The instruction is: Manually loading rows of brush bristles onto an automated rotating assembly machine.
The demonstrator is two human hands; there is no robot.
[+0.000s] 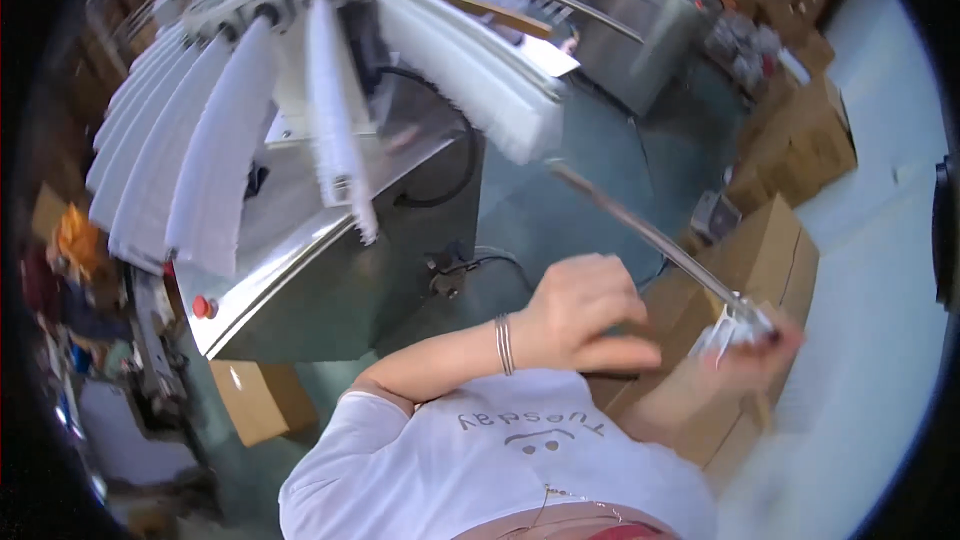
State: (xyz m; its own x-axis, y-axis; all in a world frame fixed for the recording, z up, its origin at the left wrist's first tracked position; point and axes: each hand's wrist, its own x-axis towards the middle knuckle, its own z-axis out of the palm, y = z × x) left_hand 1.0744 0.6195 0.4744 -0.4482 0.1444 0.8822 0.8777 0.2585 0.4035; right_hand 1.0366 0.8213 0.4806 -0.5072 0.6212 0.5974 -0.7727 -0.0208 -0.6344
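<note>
My right hand (758, 358), blurred, grips the lower end of a long thin metal rod (650, 235), where a pale metal fitting (735, 328) sits by the fingers. The rod slants up and left, its far tip close to the end of a long white bristly strip (475, 70). My left hand (588, 315), with thin bangles at the wrist, hovers left of the fitting, apart from the rod. Its fingers curl in and its thumb points right; whatever they hold, if anything, is hidden. More white strips (220, 140) fan out from a machine's round hub (300, 0).
Below the strips stands a metal machine cabinet (320, 310) with a red button (203, 307) at its corner. Cardboard boxes (800, 145) line the right wall, and another box (260, 400) lies at the cabinet's foot. A black cable (468, 160) loops beside the cabinet.
</note>
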